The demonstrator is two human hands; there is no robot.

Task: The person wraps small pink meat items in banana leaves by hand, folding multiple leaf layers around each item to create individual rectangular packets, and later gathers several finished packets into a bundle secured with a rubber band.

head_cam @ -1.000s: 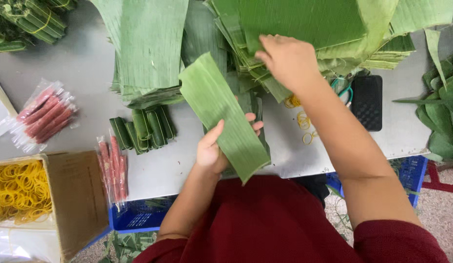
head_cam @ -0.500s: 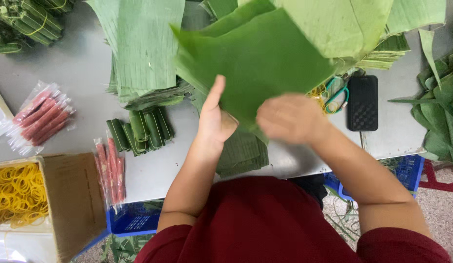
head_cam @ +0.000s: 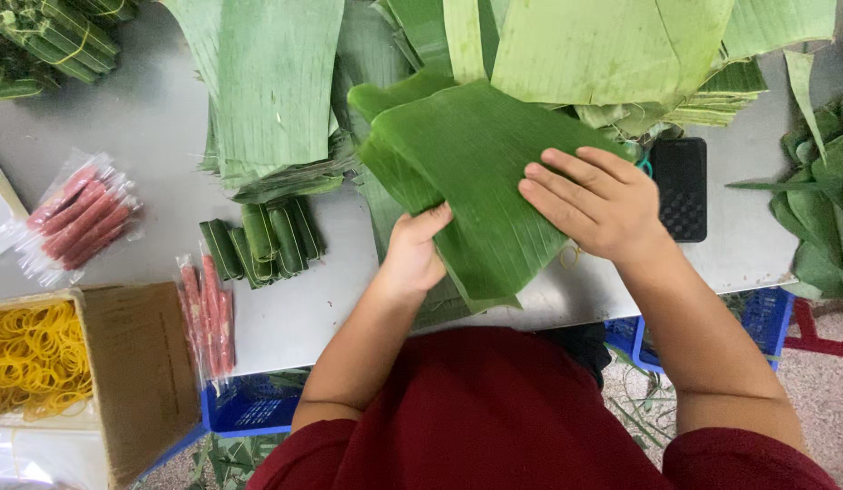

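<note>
The broad green banana leaf piece (head_cam: 476, 172) lies at frame centre on the grey table (head_cam: 149, 136). Left hand (head_cam: 412, 254) pinches its near edge; right hand (head_cam: 598, 200) presses it, fingers spread. Judged light, limp, tear-prone; grip at edges.

One head-worn view — looking steeply down, close over the table (head_cam: 158, 118).

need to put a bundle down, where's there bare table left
Bare grey table lies between the wrapped sausage packs and the tall leaf stack, and below the small leaf rolls. A smaller patch sits right of the black phone. The middle, under both hands, is crowded with leaves.
</note>
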